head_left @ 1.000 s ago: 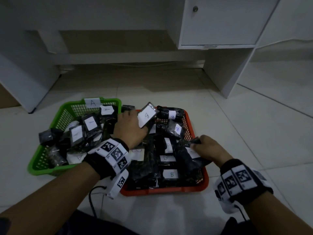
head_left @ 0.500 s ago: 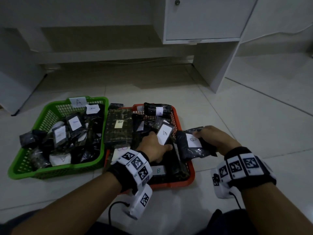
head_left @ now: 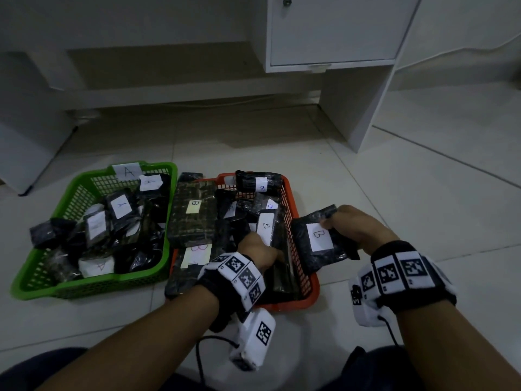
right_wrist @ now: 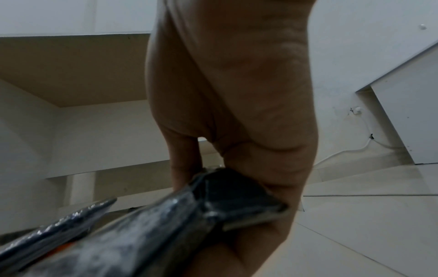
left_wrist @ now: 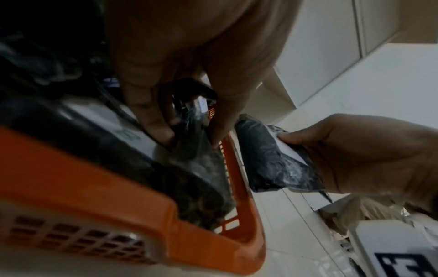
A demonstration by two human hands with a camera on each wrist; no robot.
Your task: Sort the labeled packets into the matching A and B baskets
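A green basket (head_left: 84, 287) tagged A stands at the left, holding several black packets labelled A. Beside it an orange basket (head_left: 294, 210) (left_wrist: 94, 187) is piled with packets labelled B. My left hand (head_left: 260, 249) (left_wrist: 189, 138) reaches into the orange basket near its right wall and pinches a narrow B packet (head_left: 265, 225) (left_wrist: 196, 165) that stands on edge. My right hand (head_left: 355, 224) (left_wrist: 343, 150) (right_wrist: 237, 131) grips a black B packet (head_left: 318, 238) (left_wrist: 272, 159) (right_wrist: 154, 234) by its far end, just outside the orange basket's right rim and above the floor.
A white cabinet with a door and side panel (head_left: 352, 108) stands behind on the right; another white panel (head_left: 22, 153) is at the far left. Pale tiled floor (head_left: 423, 210) stretches to the right. One large B packet (head_left: 194, 218) overlaps both baskets' rims.
My left hand brought its B packet from the back of the orange basket down to the front right. My right hand lifted its B packet out past the right rim.
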